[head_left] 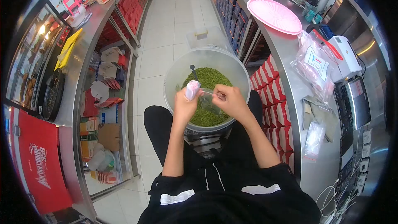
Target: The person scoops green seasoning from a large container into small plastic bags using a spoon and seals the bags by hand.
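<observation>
A large translucent tub (174,72) stands between my knees, part-filled with chopped green leaf-like bits (209,76). Over it, my left hand (185,103) is closed around a small white-and-pink bundle (192,89), whose kind I cannot make out. My right hand (232,101) pinches the edge of a clear plastic bag (210,104), which hangs between both hands above the green bits. The bag's left side reaches my left fingers. Behind my left hand, a dark-handled utensil (193,69) sticks up from the green bits; its lower end is hidden.
Steel counters run along both sides. At the right are a pink round lid (274,15), plastic packaging (315,64) and a white machine (345,56). Red boxes (271,83) fill the shelf below. A clear container (207,39) sits behind the tub. A glass display case (35,54) stands left.
</observation>
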A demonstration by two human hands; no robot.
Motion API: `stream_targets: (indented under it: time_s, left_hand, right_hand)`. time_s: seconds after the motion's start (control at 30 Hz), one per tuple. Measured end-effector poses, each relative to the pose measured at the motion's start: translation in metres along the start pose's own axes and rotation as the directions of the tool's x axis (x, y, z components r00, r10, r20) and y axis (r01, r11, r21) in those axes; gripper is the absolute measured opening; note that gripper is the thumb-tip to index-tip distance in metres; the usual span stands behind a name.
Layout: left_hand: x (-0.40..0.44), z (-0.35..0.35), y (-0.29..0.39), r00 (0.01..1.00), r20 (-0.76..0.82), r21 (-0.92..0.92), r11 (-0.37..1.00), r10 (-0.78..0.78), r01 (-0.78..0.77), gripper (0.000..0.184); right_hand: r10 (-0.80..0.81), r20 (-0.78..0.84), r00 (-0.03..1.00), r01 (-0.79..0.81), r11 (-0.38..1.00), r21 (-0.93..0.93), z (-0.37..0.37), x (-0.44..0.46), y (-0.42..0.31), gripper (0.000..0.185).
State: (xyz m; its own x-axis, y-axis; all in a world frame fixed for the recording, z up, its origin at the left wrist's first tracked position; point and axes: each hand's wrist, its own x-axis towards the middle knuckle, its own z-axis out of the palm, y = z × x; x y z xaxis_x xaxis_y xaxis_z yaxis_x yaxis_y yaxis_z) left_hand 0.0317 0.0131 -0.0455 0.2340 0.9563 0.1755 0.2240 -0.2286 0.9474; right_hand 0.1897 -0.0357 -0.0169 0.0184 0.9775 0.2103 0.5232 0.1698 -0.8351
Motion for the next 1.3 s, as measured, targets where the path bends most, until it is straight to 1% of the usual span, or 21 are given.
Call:
stream_targets:
  time_s: [0.1,0.13,0.17,0.3,0.37,0.47,0.5,0.57,0.6,0.63,0.7,0.77,0.8,0.83,0.87,0.9,0.93,1.07,1.13,1.2,1.3]
  left_hand:
    - [-0.002,0.003,0.007,0.998,0.064,0.002,1.000,0.025,-0.026,0.007]
    - [-0.004,0.007,0.010,0.999,0.045,0.086,0.996,-0.018,0.014,0.007]
    - [-0.005,0.009,0.012,0.998,0.020,0.169,0.984,-0.062,0.057,0.009]
    - [-0.005,0.001,0.020,1.000,0.013,0.107,0.994,-0.024,0.023,0.011]
    - [-0.006,-0.010,0.021,0.988,-0.154,0.066,0.997,-0.031,0.042,0.013]
    - [-0.002,-0.032,0.017,0.978,-0.195,0.094,0.991,-0.070,0.090,0.008]
    - [-0.001,-0.031,0.015,0.977,-0.204,0.091,0.992,-0.065,0.085,0.008]
    - [-0.001,-0.023,0.009,0.996,-0.074,-0.122,0.992,-0.053,0.044,0.014]
    - [-0.001,-0.021,0.013,0.996,-0.077,-0.122,0.992,-0.049,0.040,0.014]
    - [0.001,-0.020,0.019,0.989,-0.018,-0.193,0.971,-0.149,0.142,0.013]
    - [0.004,-0.020,0.025,0.953,0.079,-0.429,0.853,-0.293,0.298,0.027]
    - [0.003,-0.019,0.020,0.953,0.127,-0.546,0.783,-0.274,0.298,0.032]
    - [0.002,-0.019,0.016,0.953,0.178,-0.651,0.696,-0.247,0.302,0.037]
    - [0.001,-0.018,0.013,0.953,0.177,-0.649,0.698,-0.247,0.302,0.037]
    - [0.000,-0.016,0.011,0.937,0.235,-0.724,0.597,-0.257,0.345,0.040]
    - [0.000,-0.016,0.011,0.920,0.294,-0.784,0.485,-0.259,0.387,0.042]
    - [0.000,-0.016,0.011,0.922,0.292,-0.785,0.487,-0.255,0.384,0.042]
    - [-0.003,-0.008,0.011,0.910,0.270,-0.752,0.520,-0.315,0.404,0.040]
    - [-0.006,-0.002,0.012,0.895,0.280,-0.705,0.559,-0.347,0.437,0.040]
    - [-0.006,0.003,0.004,0.900,0.279,-0.706,0.564,-0.336,0.429,0.040]
    - [-0.004,0.004,0.003,0.872,0.335,-0.731,0.486,-0.357,0.480,0.040]
  right_hand:
    - [-0.054,-0.067,0.996,0.045,0.990,-0.134,0.009,0.004,-0.001,0.013]
    - [-0.071,-0.110,0.991,0.049,0.980,-0.191,0.014,0.006,0.000,0.014]
    - [-0.071,-0.107,0.992,0.050,0.980,-0.190,0.017,0.008,-0.001,0.014]
    - [-0.014,-0.115,0.993,0.001,0.994,-0.110,0.012,0.008,-0.008,0.015]
    - [-0.006,-0.102,0.995,-0.003,0.996,-0.087,0.001,0.005,-0.013,0.015]
    - [0.108,-0.149,0.983,-0.118,0.991,-0.060,-0.026,0.003,-0.006,0.016]
    - [0.068,-0.111,0.991,-0.074,0.996,-0.049,-0.026,0.007,-0.008,0.016]
    - [0.025,-0.077,0.997,-0.028,0.999,-0.038,-0.022,0.014,-0.006,0.016]
    - [-0.038,0.129,0.991,0.042,0.999,-0.025,-0.017,0.022,0.001,0.015]
    - [-0.105,0.326,0.939,0.110,0.994,0.002,-0.015,0.032,0.003,0.016]
    - [-0.101,0.102,0.990,0.124,0.957,-0.263,-0.023,0.063,0.001,0.017]
    - [-0.168,-0.237,0.957,0.078,0.934,-0.349,-0.036,0.102,-0.010,0.015]
    - [-0.125,-0.264,0.956,0.010,0.917,-0.399,-0.046,0.119,-0.017,0.024]
    - [-0.200,-0.283,0.938,0.024,0.851,-0.524,-0.049,0.125,-0.020,0.040]
    - [-0.204,-0.286,0.936,0.026,0.852,-0.523,-0.046,0.124,-0.021,0.040]
    - [-0.232,-0.289,0.929,0.056,0.859,-0.509,-0.038,0.120,-0.020,0.046]
    - [-0.261,-0.289,0.921,0.088,0.863,-0.498,-0.030,0.114,-0.021,0.052]
    - [-0.073,0.027,0.997,0.075,0.994,-0.077,0.007,0.051,-0.020,0.027]
    - [-0.098,0.039,0.994,0.099,0.995,-0.021,0.017,0.035,-0.017,0.022]
    - [0.019,-0.052,0.998,-0.009,0.981,0.195,0.026,0.028,-0.001,0.017]
    - [0.083,-0.105,0.991,-0.042,0.938,0.343,0.036,0.028,0.024,0.014]
